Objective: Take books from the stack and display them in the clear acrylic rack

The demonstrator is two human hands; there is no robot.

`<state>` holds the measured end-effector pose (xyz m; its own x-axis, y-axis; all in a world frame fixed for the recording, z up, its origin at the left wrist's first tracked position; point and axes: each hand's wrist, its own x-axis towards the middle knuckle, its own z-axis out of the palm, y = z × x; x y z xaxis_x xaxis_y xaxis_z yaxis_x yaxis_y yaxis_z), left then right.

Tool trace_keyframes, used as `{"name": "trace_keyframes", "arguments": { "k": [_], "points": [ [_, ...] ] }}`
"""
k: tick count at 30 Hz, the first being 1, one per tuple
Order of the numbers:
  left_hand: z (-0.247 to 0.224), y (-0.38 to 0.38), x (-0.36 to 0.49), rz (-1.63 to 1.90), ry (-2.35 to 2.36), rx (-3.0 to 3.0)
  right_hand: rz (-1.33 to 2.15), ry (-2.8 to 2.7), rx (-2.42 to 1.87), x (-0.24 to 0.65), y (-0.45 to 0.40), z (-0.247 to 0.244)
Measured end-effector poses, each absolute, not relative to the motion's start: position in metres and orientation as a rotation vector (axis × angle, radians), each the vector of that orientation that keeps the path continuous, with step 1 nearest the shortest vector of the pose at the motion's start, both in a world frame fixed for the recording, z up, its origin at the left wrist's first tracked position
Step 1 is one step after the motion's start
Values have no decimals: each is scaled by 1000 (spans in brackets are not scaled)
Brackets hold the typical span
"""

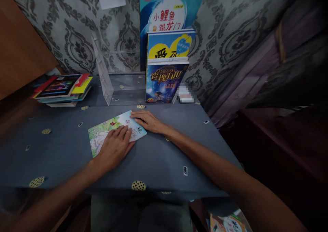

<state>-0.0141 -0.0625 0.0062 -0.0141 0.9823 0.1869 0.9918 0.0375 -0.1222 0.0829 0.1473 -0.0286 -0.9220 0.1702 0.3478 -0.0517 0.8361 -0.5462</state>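
A thin book (98,133) with a pale blue and green illustrated cover lies flat and slanted on the table. Across its middle rests my left hand (116,145), fingers stretched out over the cover. My right hand (147,121) touches the book's upper right end, its fingers extended along that edge. Behind the hands, a clear acrylic book rack (104,74) holds several upright books at its right side, with a dark blue book (164,83) in front. The rack's left part shows no books.
A stack of books (64,88) lies at the table's back left, beside a wooden panel (20,33). A patterned curtain (77,16) hangs behind the table (164,163). A pixelated item (185,93) is right of the rack. More books (228,223) show below the front edge.
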Motion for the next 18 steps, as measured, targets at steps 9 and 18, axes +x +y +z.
{"name": "trace_keyframes", "arguments": {
  "k": [9,18],
  "points": [
    [13,-56,-10,-19,-2087,-2053,1249,-2360,-171,119,132,-19],
    [45,-51,-7,149,-2189,-2106,1383,-2299,-260,126,129,-9]
  ]
}}
